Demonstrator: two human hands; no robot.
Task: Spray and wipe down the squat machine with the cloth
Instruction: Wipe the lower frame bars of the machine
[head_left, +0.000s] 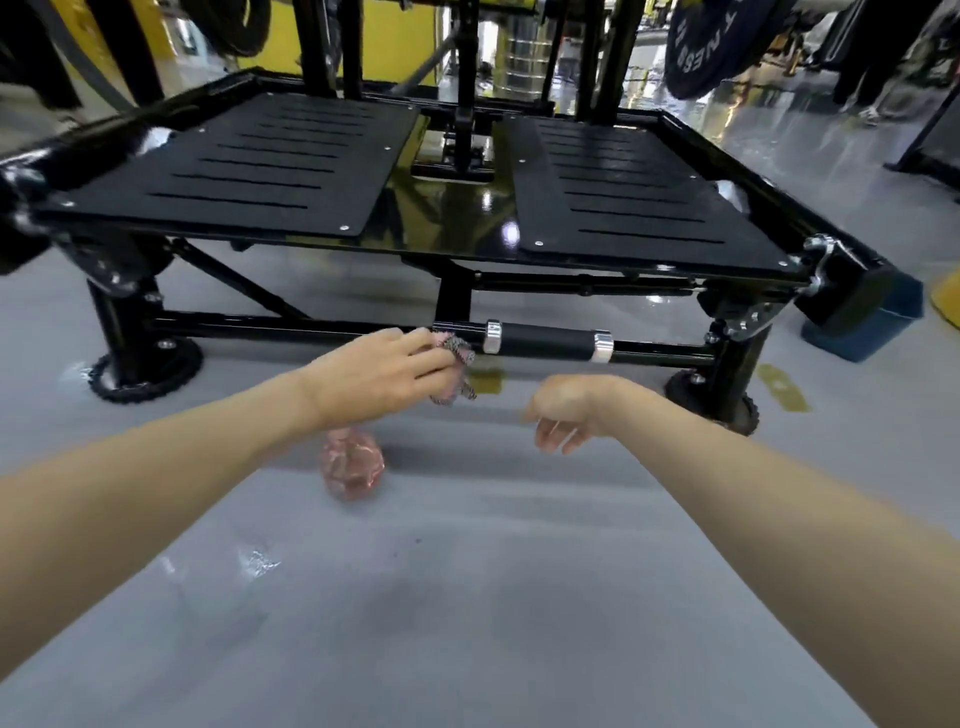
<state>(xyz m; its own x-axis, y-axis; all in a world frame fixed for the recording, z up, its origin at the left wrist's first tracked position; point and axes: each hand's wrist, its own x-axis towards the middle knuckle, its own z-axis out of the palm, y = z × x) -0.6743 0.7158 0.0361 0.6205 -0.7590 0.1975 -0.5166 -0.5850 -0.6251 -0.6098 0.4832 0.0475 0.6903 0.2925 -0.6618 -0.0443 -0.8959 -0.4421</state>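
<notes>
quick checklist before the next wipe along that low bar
1. Cloth held: ok, the left hand grips the cloth.
2. Cloth on target: ok, it touches the low bar, just left of the grip sleeve.
3. Right hand free: ok, it hangs empty, fingers loosely curled.
4. Spray at hand: ok, the pink bottle, blurred, sits on the floor under the left forearm.
5. Bar sprayed: cannot tell.
</notes>
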